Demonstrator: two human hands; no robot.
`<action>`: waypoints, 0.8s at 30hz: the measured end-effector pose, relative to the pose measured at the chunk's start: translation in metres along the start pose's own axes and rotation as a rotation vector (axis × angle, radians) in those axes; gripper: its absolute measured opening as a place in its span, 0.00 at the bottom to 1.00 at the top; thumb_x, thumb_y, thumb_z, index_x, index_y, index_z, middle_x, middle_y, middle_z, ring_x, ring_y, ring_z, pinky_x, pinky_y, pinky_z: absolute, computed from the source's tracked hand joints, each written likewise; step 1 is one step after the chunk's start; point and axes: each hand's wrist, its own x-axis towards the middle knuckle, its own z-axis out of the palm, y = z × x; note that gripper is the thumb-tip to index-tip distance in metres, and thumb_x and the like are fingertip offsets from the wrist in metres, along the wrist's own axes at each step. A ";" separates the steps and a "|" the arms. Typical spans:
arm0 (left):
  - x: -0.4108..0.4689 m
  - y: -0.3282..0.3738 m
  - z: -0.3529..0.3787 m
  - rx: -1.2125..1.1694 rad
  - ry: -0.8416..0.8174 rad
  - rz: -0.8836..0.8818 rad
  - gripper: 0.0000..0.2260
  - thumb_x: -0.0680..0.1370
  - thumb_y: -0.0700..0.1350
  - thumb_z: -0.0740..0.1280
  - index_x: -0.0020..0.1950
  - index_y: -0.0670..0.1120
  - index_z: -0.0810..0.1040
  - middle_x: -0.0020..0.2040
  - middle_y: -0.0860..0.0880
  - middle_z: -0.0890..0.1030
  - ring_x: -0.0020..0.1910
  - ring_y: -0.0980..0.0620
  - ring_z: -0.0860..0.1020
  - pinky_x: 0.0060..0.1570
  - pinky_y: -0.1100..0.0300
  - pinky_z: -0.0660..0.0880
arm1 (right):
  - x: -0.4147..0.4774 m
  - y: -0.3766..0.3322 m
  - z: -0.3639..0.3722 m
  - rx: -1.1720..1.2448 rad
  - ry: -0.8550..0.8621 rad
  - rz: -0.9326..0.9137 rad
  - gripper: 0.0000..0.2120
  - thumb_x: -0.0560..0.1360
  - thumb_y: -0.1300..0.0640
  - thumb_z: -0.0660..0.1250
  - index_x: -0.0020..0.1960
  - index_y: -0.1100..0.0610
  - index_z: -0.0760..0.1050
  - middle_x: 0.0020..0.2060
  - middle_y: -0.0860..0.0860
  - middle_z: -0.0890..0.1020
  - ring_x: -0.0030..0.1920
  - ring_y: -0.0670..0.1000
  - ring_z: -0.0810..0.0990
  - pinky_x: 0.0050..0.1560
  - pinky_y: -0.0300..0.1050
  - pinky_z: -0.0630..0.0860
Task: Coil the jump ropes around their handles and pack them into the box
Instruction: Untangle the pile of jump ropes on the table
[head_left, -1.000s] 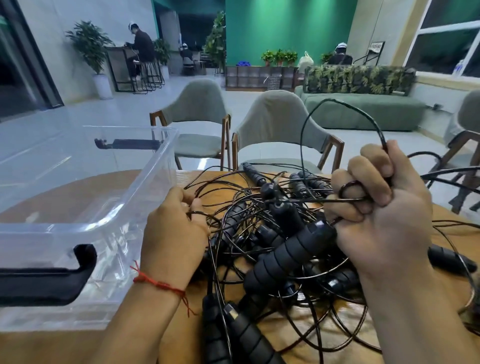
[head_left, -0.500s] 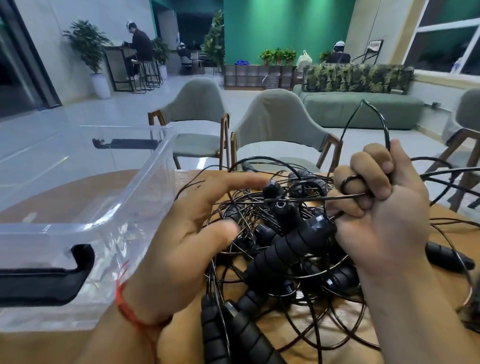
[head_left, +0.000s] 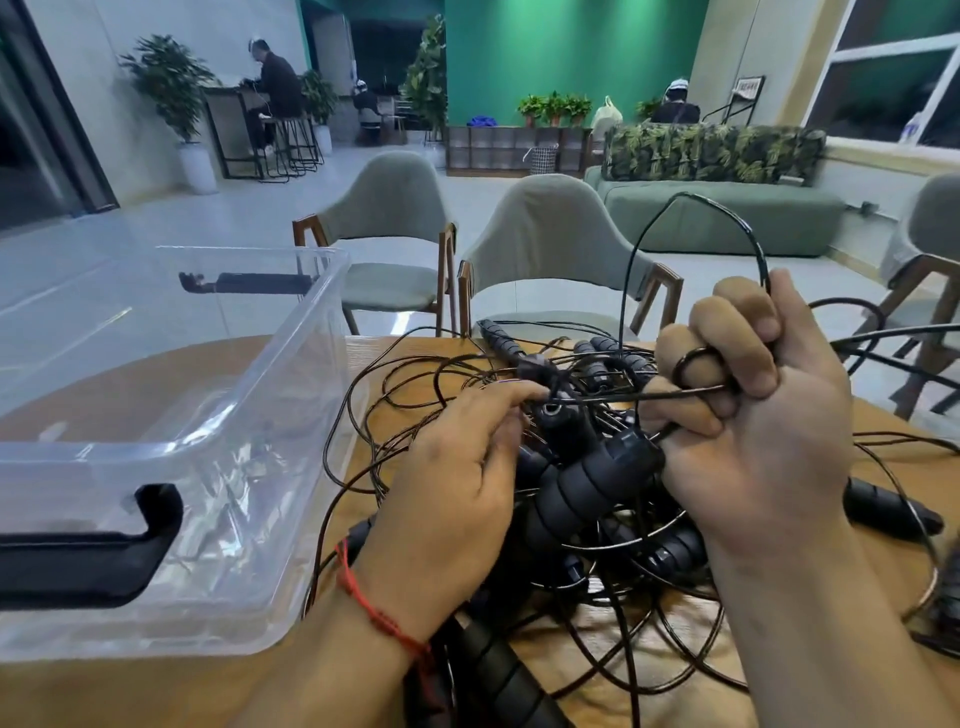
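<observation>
While the tangled heap of black jump ropes (head_left: 597, 525) sprawls across the round wooden surface (head_left: 587, 644), both hands are in the thick of it. The right hand (head_left: 748, 415) is balled up tight, fingers curled hard round a thin black cord (head_left: 623, 397), one small turn of it ringed about a finger and a tall loop arching up above the knuckles. Tucked against the heel of that same fist sits the end of a ribbed black foam handle (head_left: 587, 488). Its long axis slants from low-left, down in the pile, up and right into the fist.

Over comes the left hand (head_left: 457, 467), fingers reaching forward into the knot, tips apparently pinching the same cord where it leaves a handle cap. The thumb is hidden, so that pinch is my reading. The cord runs taut and near level between the two hands, left fingertips to right fist.

Here is what the next move turns on: the handle lies between the hands, nearer the right, which has it. I judge that the left must feed the cord round that slanted axis.

The clear plastic box (head_left: 291, 374) waits just beside the left hand, on its outer side, with no rope visible in it. Packing has not yet begun.
</observation>
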 end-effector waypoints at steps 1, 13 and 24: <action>0.001 -0.003 0.001 0.045 0.001 0.016 0.12 0.86 0.45 0.62 0.67 0.57 0.79 0.56 0.61 0.80 0.58 0.65 0.78 0.54 0.70 0.74 | 0.000 0.001 0.001 0.000 -0.004 0.007 0.20 0.89 0.44 0.51 0.40 0.47 0.61 0.25 0.48 0.60 0.29 0.44 0.55 0.22 0.33 0.55; 0.012 0.023 -0.027 -0.431 0.413 -0.058 0.07 0.85 0.49 0.65 0.55 0.50 0.82 0.44 0.53 0.85 0.46 0.51 0.86 0.37 0.55 0.85 | -0.009 0.016 0.005 -0.953 -0.124 -0.230 0.12 0.79 0.45 0.73 0.40 0.48 0.78 0.31 0.44 0.74 0.29 0.44 0.69 0.31 0.40 0.65; 0.018 0.012 -0.039 -0.307 0.216 -0.112 0.20 0.87 0.51 0.61 0.75 0.71 0.71 0.39 0.49 0.77 0.36 0.55 0.77 0.42 0.43 0.85 | -0.009 0.021 0.004 -1.172 -0.077 -0.119 0.05 0.80 0.48 0.74 0.47 0.46 0.86 0.38 0.41 0.83 0.42 0.43 0.82 0.46 0.40 0.74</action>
